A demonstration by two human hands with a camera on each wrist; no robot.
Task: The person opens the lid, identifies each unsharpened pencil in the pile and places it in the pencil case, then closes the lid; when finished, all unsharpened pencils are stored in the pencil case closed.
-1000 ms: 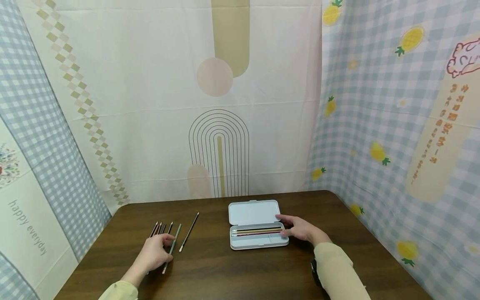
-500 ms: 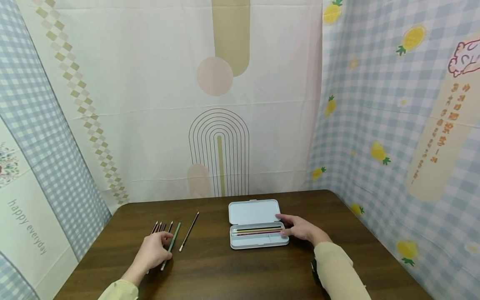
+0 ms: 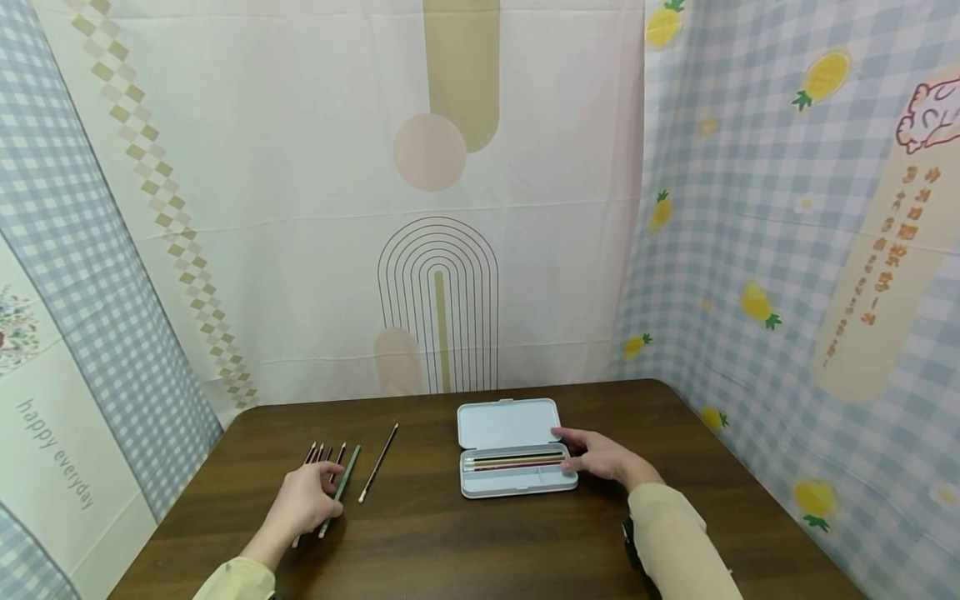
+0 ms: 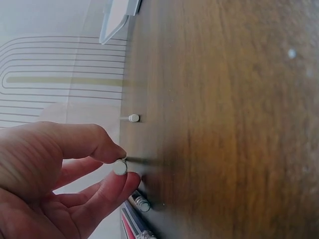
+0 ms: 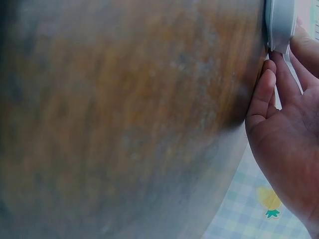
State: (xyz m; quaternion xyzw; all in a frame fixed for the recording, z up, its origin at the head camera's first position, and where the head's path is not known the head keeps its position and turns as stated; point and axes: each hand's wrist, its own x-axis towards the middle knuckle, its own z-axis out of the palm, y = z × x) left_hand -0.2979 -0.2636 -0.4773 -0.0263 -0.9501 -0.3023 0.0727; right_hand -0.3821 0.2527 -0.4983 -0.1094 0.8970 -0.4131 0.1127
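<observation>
I watched the two hands from far off. The left hand [image 3: 303, 497] had a green pencil [image 3: 348, 477] pinched between the thumb and a finger, with just a small gap between them. The pencil was tilted over the left part of the brown worktop [image 3: 420, 542]. I could not tell if its tip touched the wood.

Some loose pencils [image 3: 312, 452] lay just beside it, partly hidden by that hand. On the other side of the green pencil was a dark pencil [image 3: 378, 462] with a white end, lying by itself and touching nothing but the worktop.

The right hand [image 3: 603, 458] held the right end of a pale blue pencil case [image 3: 495, 483], with the thumb by the tray and a finger at the lid [image 3: 508, 425]. The case was open, near the middle of the worktop, with its lid folded back. A few thin pencils, dark, yellow and red, lay side by side in the back part of the tray. Behind it all I saw a big pale cloth [image 3: 300, 167] with curved lines on it.
</observation>
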